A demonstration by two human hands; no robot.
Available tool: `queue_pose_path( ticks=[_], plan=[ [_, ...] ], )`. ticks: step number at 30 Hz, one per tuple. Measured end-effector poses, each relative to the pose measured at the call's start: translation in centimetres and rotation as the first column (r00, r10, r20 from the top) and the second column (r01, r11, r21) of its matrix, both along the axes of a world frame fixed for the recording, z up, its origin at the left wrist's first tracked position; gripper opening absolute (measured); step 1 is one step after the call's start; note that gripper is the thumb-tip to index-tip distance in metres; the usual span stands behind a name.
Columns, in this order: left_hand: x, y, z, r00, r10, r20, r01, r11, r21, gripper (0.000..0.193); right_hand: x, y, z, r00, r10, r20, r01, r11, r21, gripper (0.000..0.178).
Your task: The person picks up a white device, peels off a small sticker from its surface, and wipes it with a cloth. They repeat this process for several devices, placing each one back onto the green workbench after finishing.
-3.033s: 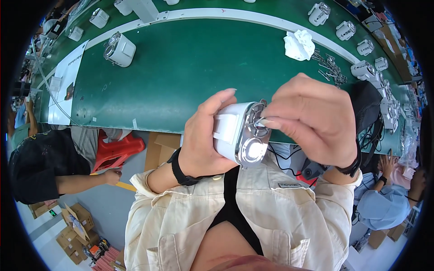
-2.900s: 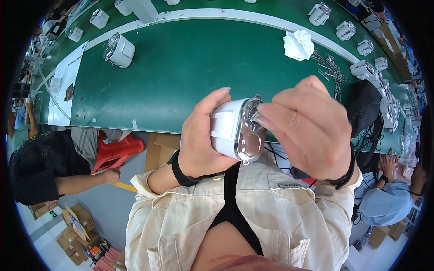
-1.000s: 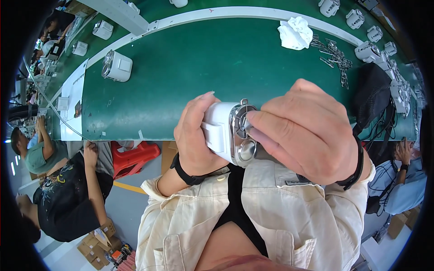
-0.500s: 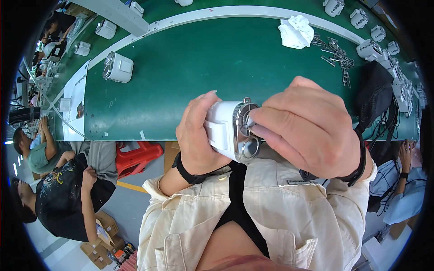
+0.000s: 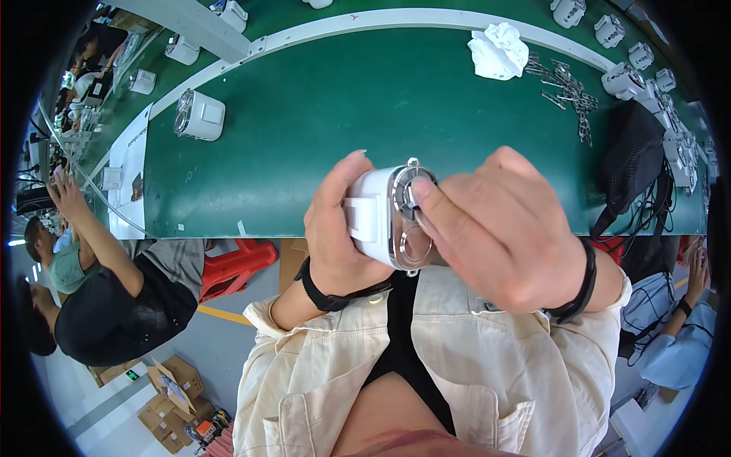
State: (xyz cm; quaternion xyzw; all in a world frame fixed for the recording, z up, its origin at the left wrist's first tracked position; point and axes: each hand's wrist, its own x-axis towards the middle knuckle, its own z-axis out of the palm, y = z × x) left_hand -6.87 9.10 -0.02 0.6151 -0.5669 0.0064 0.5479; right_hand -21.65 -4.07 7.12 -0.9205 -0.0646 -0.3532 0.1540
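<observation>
My left hand (image 5: 329, 228) is wrapped round a white device (image 5: 370, 216), a boxy housing with a shiny metal-rimmed front and two round openings, one above the other. Small metal loops stick out at the front's upper and lower ends. The front is turned toward my right hand (image 5: 506, 228), whose thumb and fingers are pinched together at the upper round opening. Whatever those fingertips hold, if anything, is hidden. Device and hands are above the near edge of the green table (image 5: 282, 152).
A similar white device (image 5: 202, 116) stands at the table's left. At the far right lie crumpled white paper (image 5: 499, 52), a heap of metal clips (image 5: 569, 91) and a black bag (image 5: 632, 156) with cables. More devices line the rear and right. People sit on both sides.
My right hand has shifted slightly down, its fingertips staying at the upper opening. The device's front has turned a little. The person on the left has reached an arm toward the table.
</observation>
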Motion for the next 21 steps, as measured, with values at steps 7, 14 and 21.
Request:
queue_pose_path(
  ticks=[7, 14, 21],
  plan=[
    [-0.4, -0.2, -0.5, 0.987, -0.088, -0.131, 0.079, 0.995, -0.068, 0.087, -0.3, -1.7, 0.4, 0.985, 0.156, -0.070, -0.106, 0.876, 0.470, 0.036],
    [-0.8, -0.2, -0.4, 0.961, -0.191, -0.201, 0.178, 0.981, -0.080, 0.090, 1.9, -0.4, -2.5, 0.937, 0.336, 0.094, -0.211, 0.334, 0.918, 0.031],
    [-0.2, -0.1, -2.1, 0.941, -0.258, -0.220, 0.269, 0.963, 0.022, 0.090, 1.6, 0.3, -3.7, 0.937, 0.337, 0.090, -0.117, 0.060, 0.991, 0.032]
  ],
)
